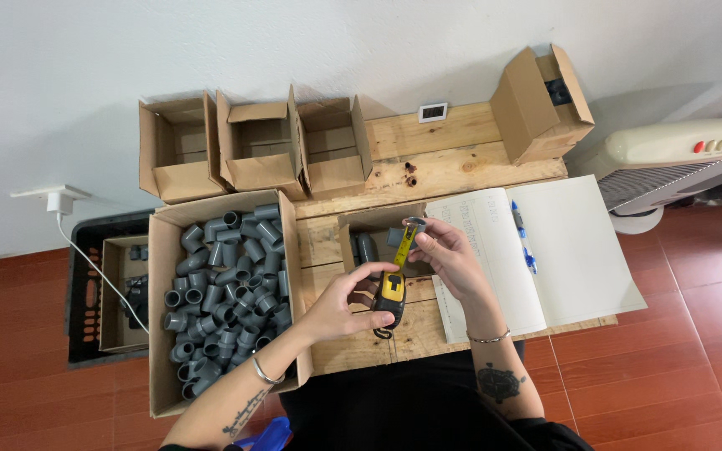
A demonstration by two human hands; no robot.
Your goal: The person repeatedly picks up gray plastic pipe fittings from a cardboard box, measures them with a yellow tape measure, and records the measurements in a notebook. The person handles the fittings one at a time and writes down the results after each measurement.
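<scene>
Left hand (346,302) grips tape measure (392,294); right hand (447,250) pulls blade

Wooden bench (453,167): boxes (261,150), notebook (536,246).

My L hand (346,302) sits at 7 o'clock, fingers curled in a grip, thumb up top. R hand (447,250) at 1 o'clock, fingertips pinched. Both forearms angle in from below, bracelets on both wrists.
</scene>
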